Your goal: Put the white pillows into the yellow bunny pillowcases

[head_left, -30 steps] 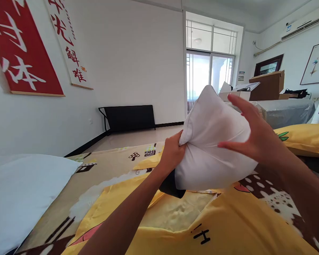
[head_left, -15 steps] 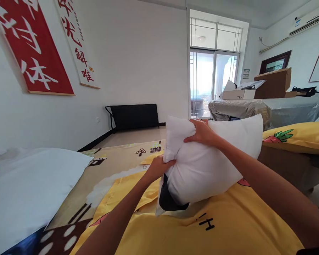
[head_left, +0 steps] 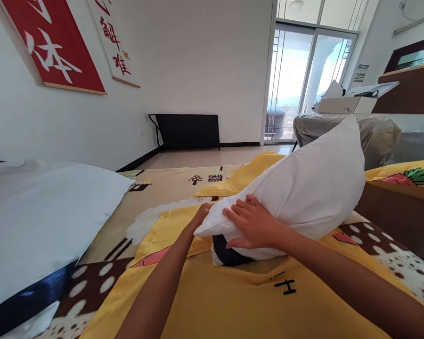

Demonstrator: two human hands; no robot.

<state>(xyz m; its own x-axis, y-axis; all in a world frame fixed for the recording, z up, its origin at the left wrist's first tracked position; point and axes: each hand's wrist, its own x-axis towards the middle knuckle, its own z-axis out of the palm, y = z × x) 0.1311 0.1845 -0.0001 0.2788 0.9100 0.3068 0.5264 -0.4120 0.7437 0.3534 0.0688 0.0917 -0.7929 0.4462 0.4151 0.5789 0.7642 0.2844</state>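
Observation:
A white pillow (head_left: 314,183) is tilted over the yellow cloth, its far right corner raised. Its near left end is between my hands. My left hand (head_left: 204,213) grips the edge at that end, fingers partly hidden behind the fabric. Lying across the near face, my right hand (head_left: 252,223) has its fingers bent into the fabric and its thumb lower down. A black patch (head_left: 229,252) shows under the pillow, below my right hand. The yellow cloth (head_left: 233,301), printed with "Hi" and carrots, spreads beneath both arms.
Another white pillow (head_left: 53,212) lies at the left. A patterned brown and beige blanket (head_left: 176,181) covers the bed. On the right rests a yellow carrot-print pillow (head_left: 406,176). Beyond stand plastic-covered furniture (head_left: 314,129), a box (head_left: 342,104) and a black folded frame (head_left: 187,132).
The pillow has turned, its far right corner rising and its left end flattening down. My right hand has moved lower on it, from the top edge to the near face. The view has tilted downward.

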